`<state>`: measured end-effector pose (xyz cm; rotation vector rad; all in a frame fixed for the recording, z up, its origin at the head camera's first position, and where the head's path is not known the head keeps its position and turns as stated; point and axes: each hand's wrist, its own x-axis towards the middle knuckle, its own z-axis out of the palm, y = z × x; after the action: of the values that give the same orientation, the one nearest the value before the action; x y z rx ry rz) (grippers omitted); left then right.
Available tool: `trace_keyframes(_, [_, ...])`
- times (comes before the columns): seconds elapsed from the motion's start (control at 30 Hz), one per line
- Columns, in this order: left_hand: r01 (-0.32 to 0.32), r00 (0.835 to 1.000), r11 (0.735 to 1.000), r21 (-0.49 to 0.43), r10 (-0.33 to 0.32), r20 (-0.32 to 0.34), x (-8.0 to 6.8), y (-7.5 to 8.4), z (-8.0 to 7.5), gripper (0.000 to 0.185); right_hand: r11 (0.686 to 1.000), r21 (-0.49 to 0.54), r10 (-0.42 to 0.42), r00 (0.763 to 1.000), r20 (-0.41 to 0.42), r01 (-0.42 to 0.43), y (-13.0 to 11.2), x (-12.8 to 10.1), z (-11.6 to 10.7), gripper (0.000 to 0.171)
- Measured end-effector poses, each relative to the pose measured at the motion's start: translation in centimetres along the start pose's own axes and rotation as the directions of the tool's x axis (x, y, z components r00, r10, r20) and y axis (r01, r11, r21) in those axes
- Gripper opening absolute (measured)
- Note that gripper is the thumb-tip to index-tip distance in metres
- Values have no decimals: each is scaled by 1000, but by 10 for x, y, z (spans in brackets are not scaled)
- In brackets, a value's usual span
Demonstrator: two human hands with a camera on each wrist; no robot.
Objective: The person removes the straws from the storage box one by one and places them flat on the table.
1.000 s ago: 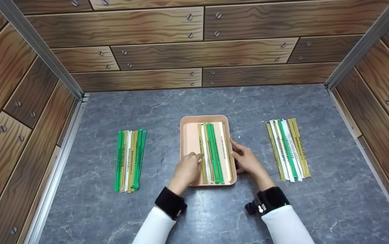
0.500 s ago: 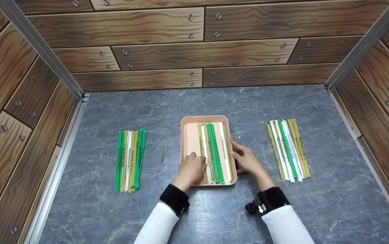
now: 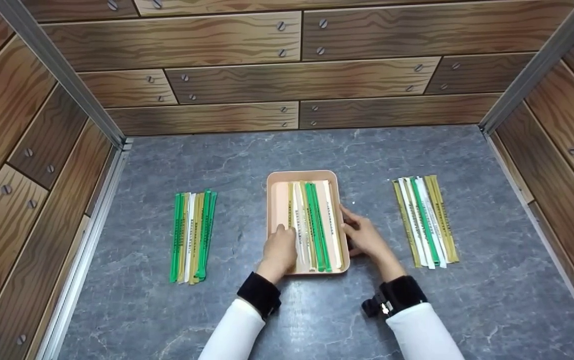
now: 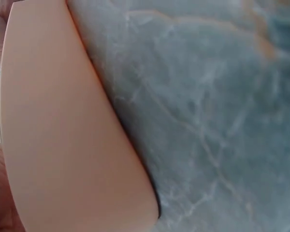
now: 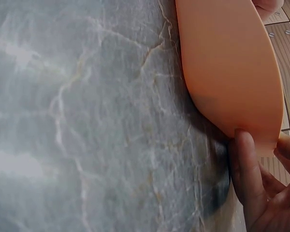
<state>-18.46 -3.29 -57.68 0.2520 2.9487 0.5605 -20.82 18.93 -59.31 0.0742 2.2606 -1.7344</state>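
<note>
- We see a peach tray (image 3: 276, 200) at the centre of the grey marbled surface (image 3: 317, 320), long side running away from us.
- Wrapped sticks in the tray (image 3: 314, 225) lie lengthwise, packed towards its right half: olive, white, green, white. The left strip of the tray floor is bare.
- Left hand (image 3: 280, 250) sits over the tray's near-left part, fingertips on the leftmost olive and white sticks. Fingers look bent over them; we cannot tell if the grip is clenched on a stick or just pressing.
- Right hand (image 3: 364, 235) is at the tray's right wall, fingers against the outside. The right wrist view shows a fingertip (image 5: 244, 159) touching the rim; grip relaxed, grasping nothing.
- The left wrist view shows only the tray's underside edge and surface, blurred.
- Left pile of sticks (image 3: 191, 235) lies on the surface well left of the tray, mostly green and olive.
- Right pile of sticks (image 3: 424, 220) lies well right of the tray, near the right hand, mixed olive, white, green.
- Wood-print walls (image 3: 266, 75) enclose the surface.
</note>
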Motion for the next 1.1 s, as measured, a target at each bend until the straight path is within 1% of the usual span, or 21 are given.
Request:
trace_keyframes(0.13, [-14, 1000, 1000, -17, 14, -17, 0, -1, 3, 30, 1000, -6, -7, 1000, -8, 7, -1, -1, -1, 55])
trace_keyframes(0.2, [-24, 999, 999, -43, 23, -24, 0, -2, 4, 33, 1000, -3, -3, 1000, -8, 3, -2, -1, -1, 56])
trace_keyframes(0.33, [-21, 1000, 988, -151, 17, -26, 0, -3, 2, 51, 1000, -26, -12, 1000, 6, 12, -2, -1, -2, 55])
trace_keyframes(0.43, [-13, 1000, 973, -230, 6, -29, 0, -3, -4, 65, 995, -80, -52, 999, -2, 51, -2, 0, -2, 54])
trace_keyframes(0.5, [-18, 999, 967, -255, 7, -44, 0, -4, -8, 71, 993, -99, -63, 998, -9, 62, -2, 0, -2, 54])
trace_keyframes(0.57, [-24, 998, 963, -270, 6, -70, -1, -4, -14, 72, 993, -101, -65, 998, -11, 63, -3, 0, -2, 54])
trace_keyframes(0.67, [-28, 995, 956, -290, -1, -98, -3, -4, -24, 71, 996, -77, -39, 999, -1, 39, -3, 0, -2, 55])
trace_keyframes(0.77, [-15, 995, 942, -334, -19, -100, -4, -3, -36, 69, 998, -56, -19, 1000, 2, 19, -3, -1, -2, 55])
trace_keyframes(0.83, [-2, 995, 931, -364, -33, -90, -5, -4, -45, 70, 999, -42, -4, 1000, 10, 5, -2, -1, -3, 55])
trace_keyframes(0.87, [-4, 995, 927, -375, -34, -96, -6, -6, -49, 70, 999, -38, 0, 1000, 11, 0, -1, -1, -3, 55])
trace_keyframes(0.93, [-2, 994, 916, -401, -42, -99, -8, -10, -56, 72, 999, -30, 13, 1000, 8, -13, -1, 0, -2, 55])
trace_keyframes(1.03, [-23, 990, 913, -408, -37, -139, -12, -21, -66, 67, 1000, -19, 20, 1000, 13, -20, 0, 0, -2, 56])
trace_keyframes(1.07, [-28, 988, 913, -407, -38, -153, -13, -26, -69, 62, 1000, -13, 22, 1000, 10, -22, 0, 0, -2, 56])
trace_keyframes(1.1, [-21, 986, 913, -407, -48, -159, -14, -30, -72, 59, 1000, -15, 20, 1000, 6, -20, 0, 0, -2, 56])
